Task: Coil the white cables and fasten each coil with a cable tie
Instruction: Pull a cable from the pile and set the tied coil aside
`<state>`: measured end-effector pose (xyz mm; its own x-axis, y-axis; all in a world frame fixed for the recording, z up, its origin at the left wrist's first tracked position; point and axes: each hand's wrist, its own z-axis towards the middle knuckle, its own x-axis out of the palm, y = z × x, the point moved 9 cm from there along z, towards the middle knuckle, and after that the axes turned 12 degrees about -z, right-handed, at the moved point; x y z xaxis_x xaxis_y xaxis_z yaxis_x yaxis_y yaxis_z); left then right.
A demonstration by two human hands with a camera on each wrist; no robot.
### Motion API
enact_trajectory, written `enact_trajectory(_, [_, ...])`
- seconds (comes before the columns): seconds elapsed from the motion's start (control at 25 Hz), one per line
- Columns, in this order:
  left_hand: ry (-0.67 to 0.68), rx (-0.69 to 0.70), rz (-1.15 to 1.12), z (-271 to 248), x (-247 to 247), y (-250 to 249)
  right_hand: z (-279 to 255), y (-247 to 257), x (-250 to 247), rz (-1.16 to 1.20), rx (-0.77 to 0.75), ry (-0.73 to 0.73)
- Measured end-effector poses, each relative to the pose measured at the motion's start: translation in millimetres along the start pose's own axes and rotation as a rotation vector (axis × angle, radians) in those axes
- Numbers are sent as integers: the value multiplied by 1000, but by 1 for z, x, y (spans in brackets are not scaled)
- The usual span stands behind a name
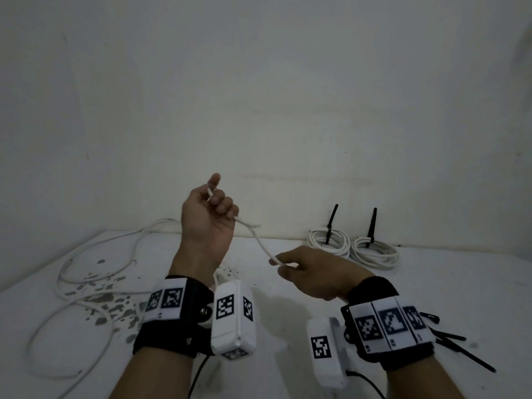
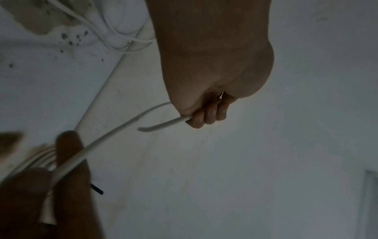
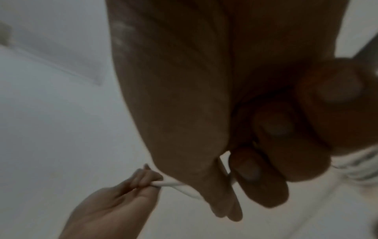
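Both hands are up off the table (image 1: 288, 326), with one white cable (image 1: 260, 243) strung between them. The left hand (image 1: 208, 217) is raised highest, palm toward the camera, fingers curled tight round the cable; a short end pokes out above its fist by the thumb. From under that fist the cable drops in a slack line to the right hand (image 1: 311, 272), which pinches it between thumb and fingertips, lower down and closer to the table. In the left wrist view the right hand (image 2: 206, 113) has its fingers wrapped over the cable with a short curved tail sticking out past them.

The rest of the loose cable (image 1: 86, 283) sprawls in big open loops on the table, left of the left hand, running back toward the wall (image 1: 259, 96) and forward nearly to the near edge. Blotchy grey patches mark the tabletop under those loops.

Right of the right hand, hard up against the back edge of the table where it meets the wall, sit two finished coils (image 1: 352, 249), side by side and touching, each cinched with a black cable tie (image 1: 331, 223) whose tail stands straight up. A few loose black ties (image 1: 460, 349) lie behind the right wrist, near the table's right side.

Between the hands and the finished coils the tabletop is bare white, so that's the open stretch.
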<state>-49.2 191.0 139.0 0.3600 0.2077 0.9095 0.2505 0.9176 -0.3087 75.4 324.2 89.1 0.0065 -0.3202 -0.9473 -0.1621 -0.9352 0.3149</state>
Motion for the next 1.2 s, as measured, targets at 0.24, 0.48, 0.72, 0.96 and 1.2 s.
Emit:
enact_trajectory(0.24, [100,-189,919,-17,7,47,-24,52,-55,-261,-210,-385])
enact_trajectory(0.48, [271,-347,1321,-37,9,70,-29,24,-85,-196,-74,-629])
enact_trajectory(0.72, [128,-249,1044,-27,8,52,-29,-8,-94,-26,-60,-674])
enact_trajectory(0.96, [31,-292,468,-17,-1,24,-23,-27,-79,512,-122,-539])
enact_trajectory(1.2, [140,-388,161,-22,14,34,-11,-6,-58,662,-68,-379])
